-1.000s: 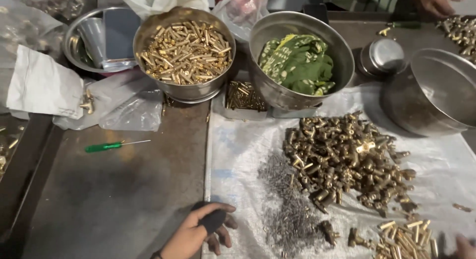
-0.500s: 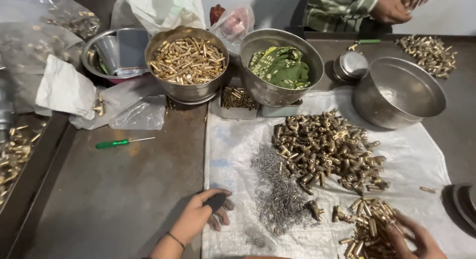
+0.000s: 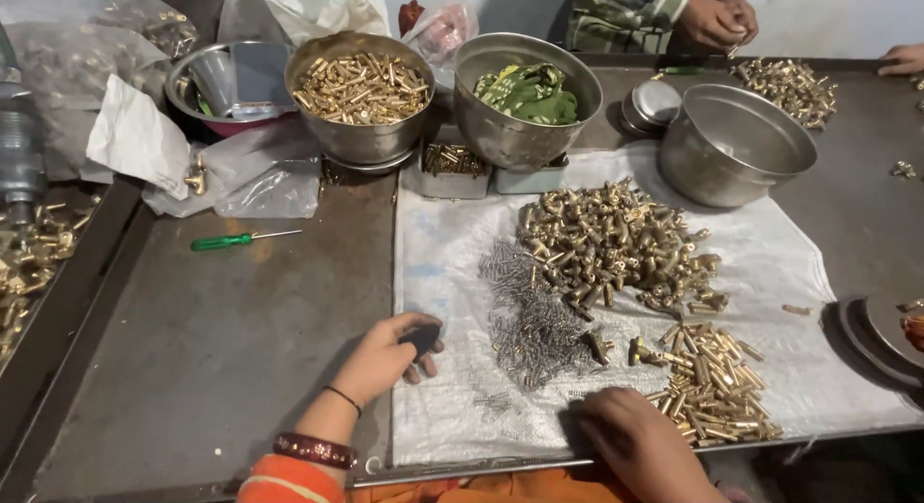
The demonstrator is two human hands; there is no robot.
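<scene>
While the white sheet (image 3: 770, 262) spreads under both hands, a brass heap (image 3: 616, 243) lies beyond the right hand (image 3: 630, 431) (flat, empty), grey pins (image 3: 529, 315) between; the left hand (image 3: 385, 354) clamps a small dark object (image 3: 422, 337).

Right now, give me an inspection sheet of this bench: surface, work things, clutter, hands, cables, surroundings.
Surface: dark metal table with a white woven sheet over its right part.
Work things: large heap of brass parts, grey pile of small springs, smaller brass pile.
Clutter: bowl of brass pieces, bowl with green cloth, empty steel bowl, green screwdriver, plastic bags.
Hands: left hand closed on a small dark object; right hand resting on the sheet, grip unclear.
Cables: nothing seen.
Surroundings: another person's hands across the table.
</scene>
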